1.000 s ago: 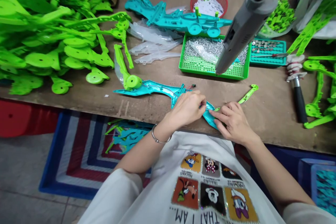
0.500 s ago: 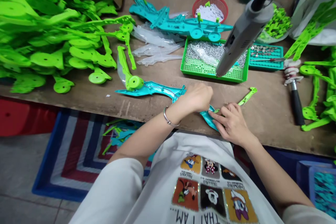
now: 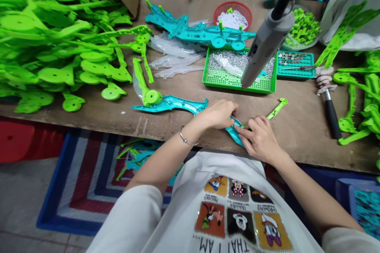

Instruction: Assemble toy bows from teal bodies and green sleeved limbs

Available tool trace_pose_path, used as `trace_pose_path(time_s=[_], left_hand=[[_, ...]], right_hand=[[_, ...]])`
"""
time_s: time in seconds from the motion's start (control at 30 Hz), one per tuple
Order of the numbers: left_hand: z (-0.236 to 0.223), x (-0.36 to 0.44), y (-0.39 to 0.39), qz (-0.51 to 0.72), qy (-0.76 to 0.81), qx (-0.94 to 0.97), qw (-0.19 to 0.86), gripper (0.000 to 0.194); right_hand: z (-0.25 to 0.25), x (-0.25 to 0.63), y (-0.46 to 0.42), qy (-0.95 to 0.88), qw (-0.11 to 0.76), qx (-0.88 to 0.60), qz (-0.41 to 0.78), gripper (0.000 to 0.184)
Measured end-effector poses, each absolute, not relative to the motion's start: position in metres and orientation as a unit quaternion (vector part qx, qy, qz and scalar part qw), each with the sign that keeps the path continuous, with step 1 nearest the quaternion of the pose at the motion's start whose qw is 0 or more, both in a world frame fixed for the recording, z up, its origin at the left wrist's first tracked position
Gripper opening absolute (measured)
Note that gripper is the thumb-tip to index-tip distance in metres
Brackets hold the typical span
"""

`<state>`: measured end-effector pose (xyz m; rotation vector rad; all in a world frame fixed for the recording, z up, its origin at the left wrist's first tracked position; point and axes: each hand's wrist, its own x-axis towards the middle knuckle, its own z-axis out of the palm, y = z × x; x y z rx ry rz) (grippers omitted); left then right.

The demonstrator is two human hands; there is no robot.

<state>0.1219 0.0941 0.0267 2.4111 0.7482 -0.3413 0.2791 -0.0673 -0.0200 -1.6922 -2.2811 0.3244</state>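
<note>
Head view: a long blue plastic shell (image 3: pixel 175 102) lies on the brown table (image 3: pixel 299 134) near its front edge, directly ahead of the person, hollow side up, with a thin wire running along part of it. The left hand (image 3: pixel 220 114) is over its middle, fingers curled in narrowly and hiding that stretch — whether they pinch something small, I cannot tell. The right hand (image 3: pixel 259 138) holds the shell's right end, fingertips on it and thumb at the near edge. A slim green leg (image 3: pixel 277 108) sticks out beyond the right hand, while a thicker green leg (image 3: pixel 144 86) with a round hub stands at the shell's left end.

Past the hands is a green tray (image 3: pixel 237 84) of small metal bits, a clear piece lying on them; a grey power screwdriver (image 3: pixel 265 45) hangs with its tip over it. Behind the tray lies a larger blue part (image 3: pixel 192 33), just in front of a red basket (image 3: pixel 251 19) of white pieces. Clear plastic parts (image 3: pixel 178 61) lie left of the tray. Farther left is a heap of green parts (image 3: pixel 56 71); to the right, a black-handled tool (image 3: pixel 332 116) — its head wrapped in something pale.
</note>
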Motion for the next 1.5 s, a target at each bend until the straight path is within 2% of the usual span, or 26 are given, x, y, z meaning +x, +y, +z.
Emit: trace_pose_path(time_s=[0.07, 0.13, 0.23, 0.4, 0.63, 0.83, 0.93, 1.07, 1.2, 1.3, 1.37, 1.5], left_hand=[[0.025, 0.109, 0.102, -0.083, 0.234, 0.894, 0.372, 0.031], [0.025, 0.098, 0.103, -0.03, 0.219, 0.888, 0.402, 0.033], [0.021, 0.09, 0.094, 0.01, 0.245, 0.9, 0.36, 0.018], [0.01, 0.096, 0.082, 0.014, 0.254, 0.913, 0.318, 0.016], [0.008, 0.096, 0.087, -0.005, 0.25, 0.92, 0.303, 0.009], [0.016, 0.11, 0.078, -0.037, 0.314, 0.913, 0.257, 0.004], [0.024, 0.123, 0.079, -0.095, 0.335, 0.907, 0.235, 0.009], [0.034, 0.14, 0.084, -0.161, 0.337, 0.901, 0.221, 0.027], [0.033, 0.144, 0.089, -0.171, 0.344, 0.898, 0.216, 0.029], [0.025, 0.132, 0.09, -0.12, 0.355, 0.895, 0.241, 0.026], [0.019, 0.117, 0.084, -0.034, 0.363, 0.897, 0.251, 0.024], [0.006, 0.088, 0.051, 0.15, 0.337, 0.91, 0.188, 0.02]], right_hand=[[-0.021, 0.28, -0.067, -0.791, 0.149, -0.582, 0.113, 0.035], [-0.021, 0.281, -0.066, -0.791, 0.155, -0.581, 0.113, 0.035], [-0.022, 0.281, -0.065, -0.789, 0.162, -0.582, 0.11, 0.032], [-0.023, 0.279, -0.066, -0.79, 0.162, -0.583, 0.103, 0.031], [-0.025, 0.28, -0.067, -0.786, 0.17, -0.584, 0.11, 0.035], [-0.024, 0.28, -0.067, -0.787, 0.163, -0.583, 0.113, 0.033], [-0.024, 0.279, -0.067, -0.788, 0.157, -0.584, 0.112, 0.032], [-0.023, 0.279, -0.066, -0.787, 0.156, -0.586, 0.111, 0.032], [-0.022, 0.279, -0.064, -0.785, 0.161, -0.586, 0.117, 0.031], [-0.02, 0.278, -0.065, -0.782, 0.162, -0.588, 0.125, 0.032], [-0.017, 0.278, -0.066, -0.784, 0.167, -0.583, 0.136, 0.032], [-0.011, 0.293, -0.056, -0.764, 0.236, -0.582, 0.149, 0.024]])
